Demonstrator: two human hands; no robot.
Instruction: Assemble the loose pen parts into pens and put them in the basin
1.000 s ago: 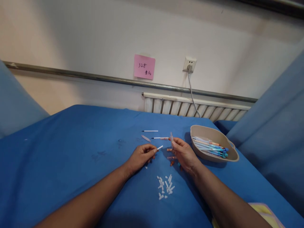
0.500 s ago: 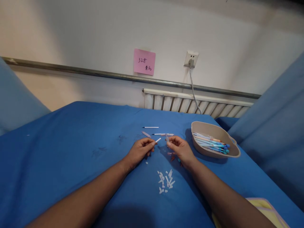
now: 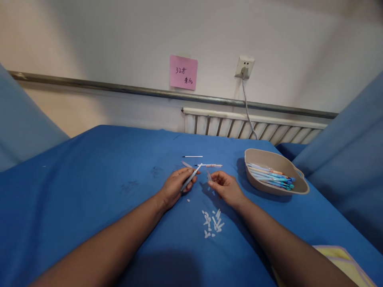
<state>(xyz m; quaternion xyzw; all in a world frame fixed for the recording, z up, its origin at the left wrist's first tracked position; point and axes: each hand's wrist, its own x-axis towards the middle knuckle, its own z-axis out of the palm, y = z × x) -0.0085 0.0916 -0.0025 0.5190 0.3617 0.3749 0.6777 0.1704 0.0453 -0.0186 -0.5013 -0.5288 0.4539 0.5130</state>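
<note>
My left hand (image 3: pixel 173 186) is closed around a slim grey pen part (image 3: pixel 189 181), its white end slanting up to the right. Between the thumb and fingers of my right hand (image 3: pixel 227 187) is a small translucent pen piece (image 3: pixel 208 174), held nearly upright. The two hands are a short way apart. Just beyond them lie a pen refill (image 3: pixel 193 156) with a dark tip, a second refill (image 3: pixel 201 165), a pinkish pen barrel (image 3: pixel 186 164) and a pale pen part (image 3: pixel 214 166). Several small white plastic pieces (image 3: pixel 214 222) are scattered nearer to me.
A beige basket (image 3: pixel 249 179) holding several blue-toned pens (image 3: pixel 269 175) stands on the right of the blue cloth (image 3: pixel 89 191). One loose white piece (image 3: pixel 188 200) lies by my left hand. At the lower right is a yellow cloth-like item (image 3: pixel 338 259). Behind runs a radiator (image 3: pixel 223 126).
My left hand has turned, so the grey pen part now shows lengthwise across its fingers. My right hand still pinches the translucent piece. The view has shifted slightly.
</note>
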